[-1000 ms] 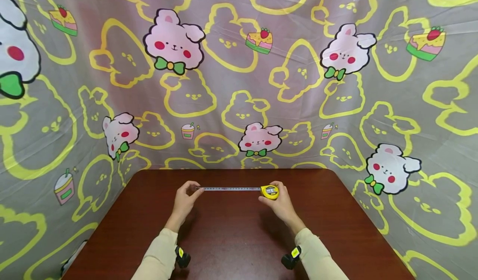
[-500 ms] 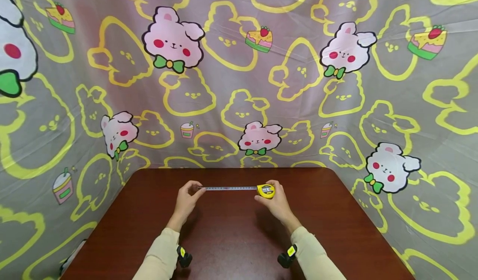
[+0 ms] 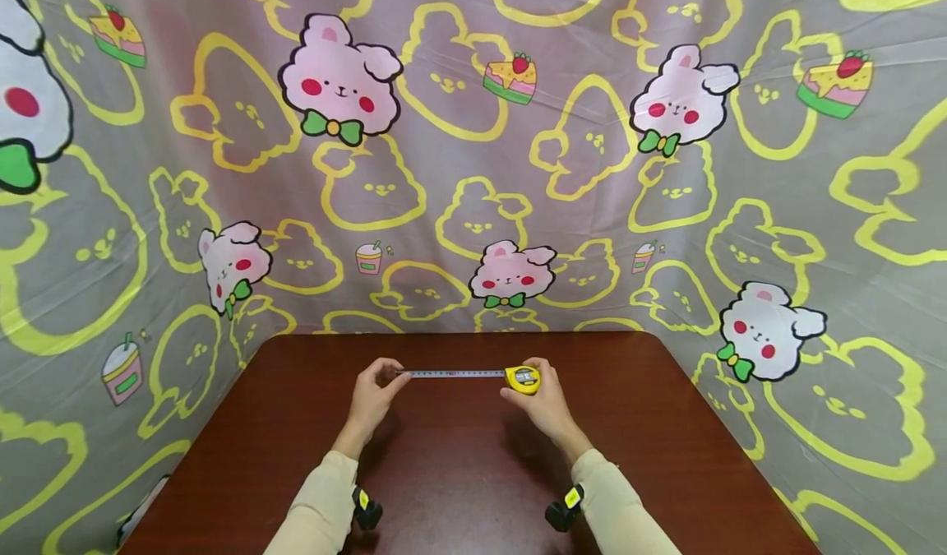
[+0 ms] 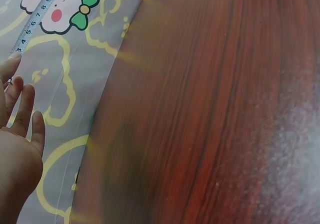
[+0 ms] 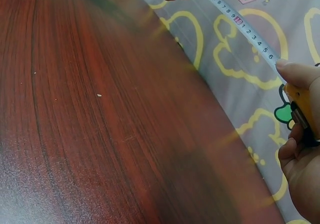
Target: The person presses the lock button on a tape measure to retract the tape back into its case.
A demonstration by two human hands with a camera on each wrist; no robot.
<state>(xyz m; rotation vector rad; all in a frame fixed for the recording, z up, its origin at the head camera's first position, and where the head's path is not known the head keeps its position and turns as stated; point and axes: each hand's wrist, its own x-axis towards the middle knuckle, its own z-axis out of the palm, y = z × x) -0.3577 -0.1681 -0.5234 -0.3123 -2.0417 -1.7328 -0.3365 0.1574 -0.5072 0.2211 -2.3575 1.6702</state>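
Observation:
A yellow tape measure is gripped in my right hand, its case partly covered by fingers and palm in the right wrist view. The thumb lies near the mouth where the blade comes out. From there the pale printed blade stretches straight across to my left hand, which pinches its free end between thumb and forefinger. In the left wrist view the other left fingers stay loosely spread off the blade. The blade hangs above the table; its very tip is hidden by the left fingers.
Below both hands lies a dark red-brown wooden table with rounded far corners. A grey curtain with yellow outlines and cartoon rabbits surrounds it at the back and sides. Small black wrist devices hang under both sleeves.
The right hand with the tape measure has moved left toward the left hand, so the exposed blade is shorter. My left hand has shifted slightly right, still pinching the end.

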